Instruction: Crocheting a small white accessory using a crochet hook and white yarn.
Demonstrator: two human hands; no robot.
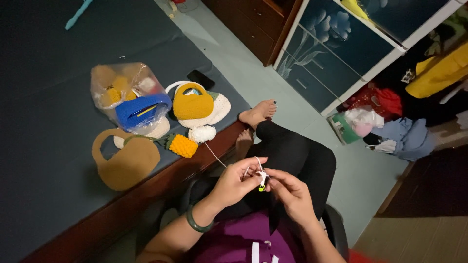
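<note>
Nearby, both hands, left (237,182) and right (287,192), pinch white yarn (257,168); clear plastic bag (127,95) beyond.

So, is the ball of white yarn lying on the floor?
No, the ball of white yarn lies on the dark mat, beside the yellow crocheted bag, near the edge.
</note>
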